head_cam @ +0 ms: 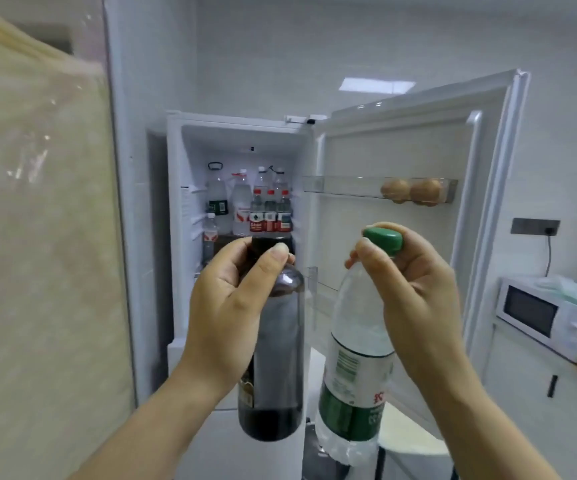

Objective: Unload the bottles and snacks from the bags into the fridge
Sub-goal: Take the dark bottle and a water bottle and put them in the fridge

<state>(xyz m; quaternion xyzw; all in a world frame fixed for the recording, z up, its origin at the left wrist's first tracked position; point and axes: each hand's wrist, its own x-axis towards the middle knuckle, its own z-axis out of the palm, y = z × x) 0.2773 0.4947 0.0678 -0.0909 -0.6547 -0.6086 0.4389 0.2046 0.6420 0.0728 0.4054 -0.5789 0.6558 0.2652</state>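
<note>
Left hand curled round the neck of a dark bottle, thumb across the shoulder; right hand pinching the green cap of a clear bottle, body hanging below. Both bottles held upright in the air, side by side but apart, in front of the open fridge and not yet inside it. Upper shelf crowded with water bottles, red caps in front, taller ones behind. Two eggs in the door rack; microwave on a counter to the right. No bags in view. Judged as the carrying-in step: bottles out of the bags, placing not yet done. Next, probably, reaching forward and setting each down on a free spot. Shelf behind the dark bottle hidden, so impossible to tell the room there; lower rack a likely alternative for tall bottles. Calls for one bottle at a time, kept vertical, base landed flat before letting go. Worth minding: cap-only pinch on the clear bottle, heavy and free to swing, and the packed front row, easy to knock over.
</note>
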